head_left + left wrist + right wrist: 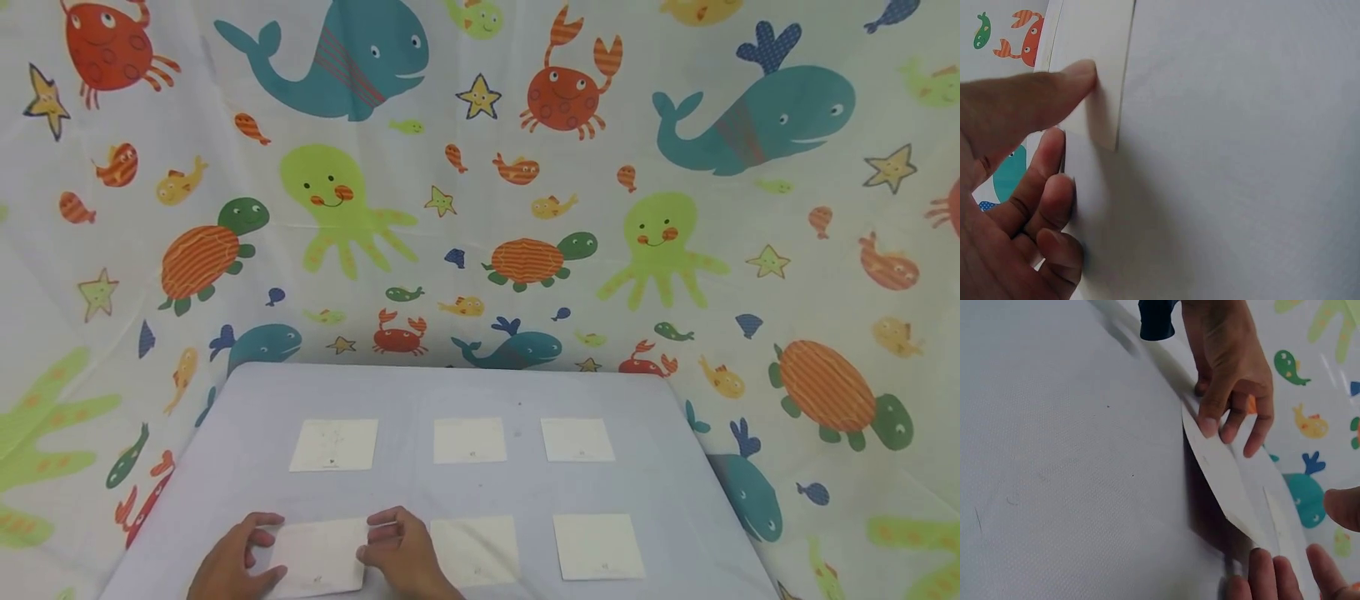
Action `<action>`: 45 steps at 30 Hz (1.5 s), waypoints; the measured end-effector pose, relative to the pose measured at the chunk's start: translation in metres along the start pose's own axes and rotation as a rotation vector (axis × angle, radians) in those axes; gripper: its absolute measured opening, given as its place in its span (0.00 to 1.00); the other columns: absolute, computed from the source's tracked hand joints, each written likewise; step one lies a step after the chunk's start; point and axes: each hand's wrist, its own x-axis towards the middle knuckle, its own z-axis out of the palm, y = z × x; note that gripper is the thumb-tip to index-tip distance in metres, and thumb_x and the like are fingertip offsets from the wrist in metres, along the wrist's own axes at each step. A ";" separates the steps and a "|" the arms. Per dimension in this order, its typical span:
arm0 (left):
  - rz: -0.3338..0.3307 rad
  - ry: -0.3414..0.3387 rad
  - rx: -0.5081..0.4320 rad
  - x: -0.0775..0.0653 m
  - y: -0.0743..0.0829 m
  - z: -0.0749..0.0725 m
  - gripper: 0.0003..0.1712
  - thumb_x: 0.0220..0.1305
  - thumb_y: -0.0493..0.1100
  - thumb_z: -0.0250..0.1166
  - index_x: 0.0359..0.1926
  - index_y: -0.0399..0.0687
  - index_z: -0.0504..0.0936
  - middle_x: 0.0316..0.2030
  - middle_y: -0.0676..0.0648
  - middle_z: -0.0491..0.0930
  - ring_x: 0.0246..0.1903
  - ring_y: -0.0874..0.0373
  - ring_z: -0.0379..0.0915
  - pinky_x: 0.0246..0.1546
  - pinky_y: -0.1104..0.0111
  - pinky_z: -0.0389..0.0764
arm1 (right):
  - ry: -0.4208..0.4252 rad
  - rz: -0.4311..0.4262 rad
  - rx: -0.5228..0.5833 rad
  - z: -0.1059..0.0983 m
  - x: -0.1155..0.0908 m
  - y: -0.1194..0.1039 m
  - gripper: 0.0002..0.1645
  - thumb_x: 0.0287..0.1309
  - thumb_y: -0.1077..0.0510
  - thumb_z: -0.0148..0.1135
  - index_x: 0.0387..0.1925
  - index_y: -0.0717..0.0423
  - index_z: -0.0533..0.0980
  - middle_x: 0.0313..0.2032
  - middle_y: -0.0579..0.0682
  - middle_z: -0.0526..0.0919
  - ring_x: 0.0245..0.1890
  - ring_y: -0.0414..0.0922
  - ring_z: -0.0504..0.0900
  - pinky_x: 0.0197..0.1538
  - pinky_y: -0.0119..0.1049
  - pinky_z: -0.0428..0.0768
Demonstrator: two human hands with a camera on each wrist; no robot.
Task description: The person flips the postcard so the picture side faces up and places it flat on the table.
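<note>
A white card [318, 558] with a small printed mark near its front edge is at the front left of the table. My left hand [232, 562] holds its left edge, the thumb [1079, 78] over the face and the other fingers curled beyond the edge. In the right wrist view the card [1216, 469] tilts, its near edge raised over a dark shadow. At the opposite end is my right hand [408, 554], fingers [1263, 575] right at the card's edge and thumb [1342, 509] spread away from it.
Other white cards lie flat on the white-covered table [450, 392]: a back-left card [333, 444], back-middle card [470, 440], back-right card [577, 439], front-middle card [480, 550] and front-right card [598, 546]. A sea-animal print curtain [465, 225] hangs behind the table and along its sides.
</note>
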 end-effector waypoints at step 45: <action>0.011 -0.002 -0.130 -0.005 -0.013 0.007 0.45 0.49 0.60 0.84 0.62 0.40 0.80 0.51 0.42 0.85 0.40 0.54 0.73 0.35 0.66 0.72 | 0.071 0.007 0.076 0.010 0.002 0.010 0.22 0.47 0.75 0.67 0.39 0.49 0.89 0.35 0.46 0.89 0.30 0.42 0.89 0.28 0.32 0.87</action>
